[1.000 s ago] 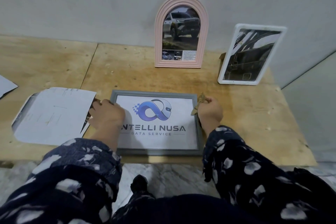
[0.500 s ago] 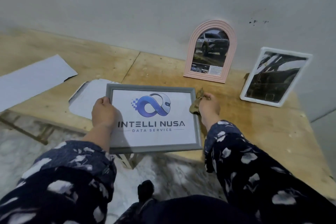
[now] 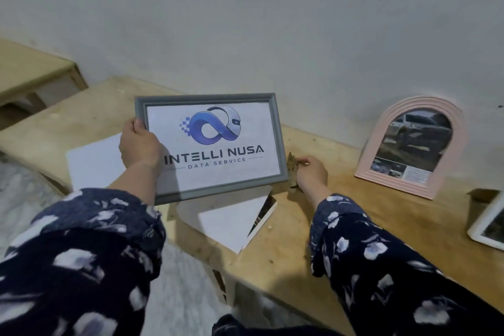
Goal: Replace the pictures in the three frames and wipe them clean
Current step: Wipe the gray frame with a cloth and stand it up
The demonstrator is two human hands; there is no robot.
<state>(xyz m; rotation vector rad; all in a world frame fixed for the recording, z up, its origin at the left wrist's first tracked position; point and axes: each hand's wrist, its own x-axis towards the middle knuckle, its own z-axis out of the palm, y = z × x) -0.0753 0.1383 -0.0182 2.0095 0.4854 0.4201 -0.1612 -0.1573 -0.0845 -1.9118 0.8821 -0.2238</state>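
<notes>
Frame, grey, w/ the INTELLI NUSA print, is held up off the table, tilted. Left hand grips its left edge, thumb on front, fingers curled behind. Right hand is low by the frame's right bottom corner, fingers pinching a brown cloth. Papers lie under the frame. Pink frame leans on the wall at right; white frame at far right edge.

grey frame: matt moulded rim, smooth white print inside | pink arched frame: ribbed, matt, looks plastic | white frame at table's right edge: glossy plastic | table: bare rough plywood | papers: matt white | cloth: brownish, crumpled | sleeves: printed fabric
</notes>
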